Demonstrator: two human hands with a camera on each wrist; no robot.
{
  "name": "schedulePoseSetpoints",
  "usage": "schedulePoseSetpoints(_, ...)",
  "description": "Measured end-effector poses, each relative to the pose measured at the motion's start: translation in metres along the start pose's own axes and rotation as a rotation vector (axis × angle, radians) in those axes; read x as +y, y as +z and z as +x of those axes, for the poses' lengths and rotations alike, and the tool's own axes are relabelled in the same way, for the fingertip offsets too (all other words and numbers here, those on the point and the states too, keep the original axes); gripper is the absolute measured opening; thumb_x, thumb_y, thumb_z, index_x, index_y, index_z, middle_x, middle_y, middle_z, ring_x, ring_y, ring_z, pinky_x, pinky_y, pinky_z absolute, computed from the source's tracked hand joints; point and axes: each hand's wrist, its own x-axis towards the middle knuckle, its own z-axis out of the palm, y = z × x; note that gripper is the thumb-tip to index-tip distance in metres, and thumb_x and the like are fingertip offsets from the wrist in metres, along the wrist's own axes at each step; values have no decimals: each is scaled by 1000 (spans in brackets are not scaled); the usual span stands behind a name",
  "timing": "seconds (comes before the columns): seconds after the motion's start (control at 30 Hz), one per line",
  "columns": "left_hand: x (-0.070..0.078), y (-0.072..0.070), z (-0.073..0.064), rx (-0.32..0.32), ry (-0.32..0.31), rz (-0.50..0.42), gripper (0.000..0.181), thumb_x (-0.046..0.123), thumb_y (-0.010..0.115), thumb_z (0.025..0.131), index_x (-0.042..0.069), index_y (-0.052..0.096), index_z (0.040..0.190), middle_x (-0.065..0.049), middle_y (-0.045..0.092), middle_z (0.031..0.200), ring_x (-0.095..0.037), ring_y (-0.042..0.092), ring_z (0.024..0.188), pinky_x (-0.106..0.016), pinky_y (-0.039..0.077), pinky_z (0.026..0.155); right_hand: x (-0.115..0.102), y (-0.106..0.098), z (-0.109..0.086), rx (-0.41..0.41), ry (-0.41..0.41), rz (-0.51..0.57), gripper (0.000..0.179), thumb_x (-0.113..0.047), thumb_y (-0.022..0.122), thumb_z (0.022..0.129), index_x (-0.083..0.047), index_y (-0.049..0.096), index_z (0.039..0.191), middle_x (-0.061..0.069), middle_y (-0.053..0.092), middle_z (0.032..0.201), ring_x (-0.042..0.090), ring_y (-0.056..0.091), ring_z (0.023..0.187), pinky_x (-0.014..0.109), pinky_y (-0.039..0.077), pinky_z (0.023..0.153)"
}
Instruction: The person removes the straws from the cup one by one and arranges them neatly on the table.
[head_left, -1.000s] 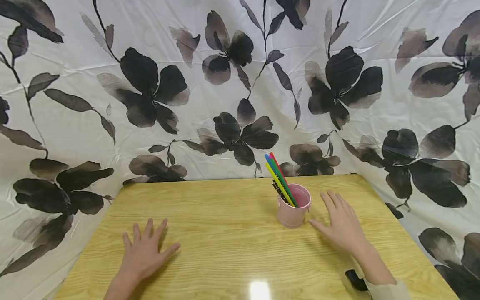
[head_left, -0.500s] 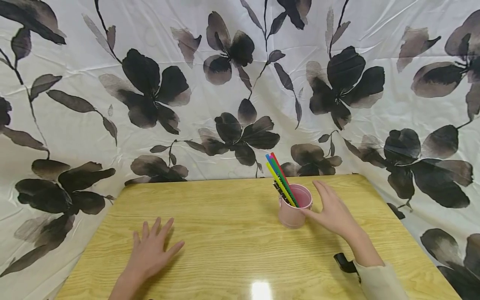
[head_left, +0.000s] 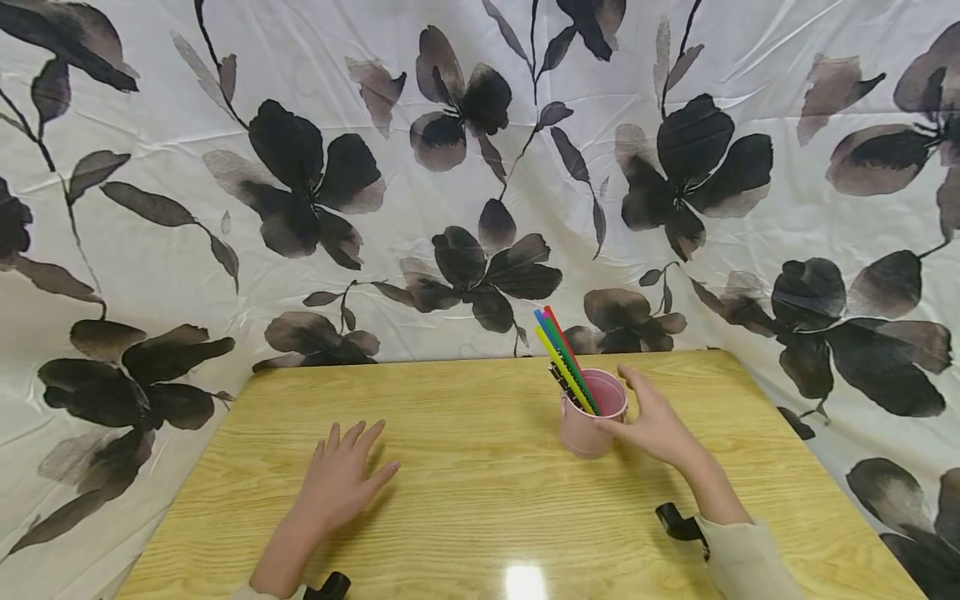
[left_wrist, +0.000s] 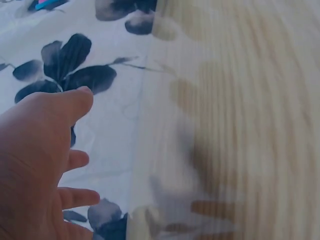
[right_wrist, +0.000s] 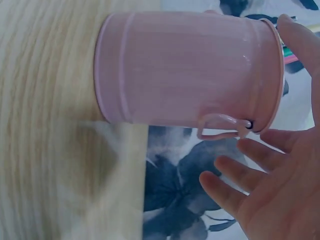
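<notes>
A pink bucket-shaped pot (head_left: pixel 585 437) stands upright on the table, with several slim coloured pencils or pens (head_left: pixel 564 369) leaning left out of it. My right hand (head_left: pixel 656 422) is at the pot's right side, fingers spread and extended. Its thumb reaches the near rim and the other fingers are by the far right rim; whether they touch is hard to tell. In the right wrist view, a small wire handle (right_wrist: pixel 217 136) hangs beside the fingertips. To the left, my left hand (head_left: pixel 341 475) hovers over the table with spread fingers, holding nothing.
The wood-grain table (head_left: pixel 450 500) ends at a white cloth (head_left: pixel 420 200) printed with dark flowers, which hangs behind it and along the sides. A black device (head_left: pixel 678 523) sits at my right wrist, and another (head_left: pixel 330 586) at my left.
My right hand has moved left to the pot's rim, its thumb now at the near side. The left hand has shifted right and slightly away from me. The pot stays in place.
</notes>
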Motion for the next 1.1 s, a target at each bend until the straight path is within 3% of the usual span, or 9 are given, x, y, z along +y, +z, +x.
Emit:
schedulePoseSetpoints(0.27, 16, 5, 14, -26, 68, -32, 54, 42, 60, 95, 9, 54, 137, -22, 50, 136, -52, 38, 127, -65, 33, 98, 14, 14, 3, 21, 8, 145, 99, -35, 83, 77, 2, 27, 148, 25, 40, 143, 41, 41, 128, 57, 40, 98)
schedulePoseSetpoints(0.5, 29, 14, 25, 5, 111, -86, 39, 35, 66, 93, 10, 65, 123, -10, 63, 121, -32, 56, 114, -51, 46, 92, 23, 22, 2, 46, 21, 235, 93, -26, 85, 76, -2, 30, 148, 22, 49, 134, 37, 53, 117, 49, 48, 91)
schedulePoseSetpoints(0.8, 46, 21, 36, -27, 106, -167, 29, 30, 66, 93, 14, 69, 117, -4, 65, 117, -27, 59, 111, -48, 48, 90, 23, 28, 4, 60, 14, 314, 83, -19, 84, 77, -5, 37, 144, 19, 53, 130, 33, 58, 108, 27, 50, 79)
schedulePoseSetpoints(1.1, 59, 20, 50, -76, 107, -219, 29, 30, 61, 96, 15, 68, 120, -1, 64, 121, -25, 58, 114, -47, 47, 92, 4, 30, 3, 3, -6, 358, 84, -9, 82, 78, 0, 33, 146, 26, 50, 132, 42, 56, 109, 34, 50, 80)
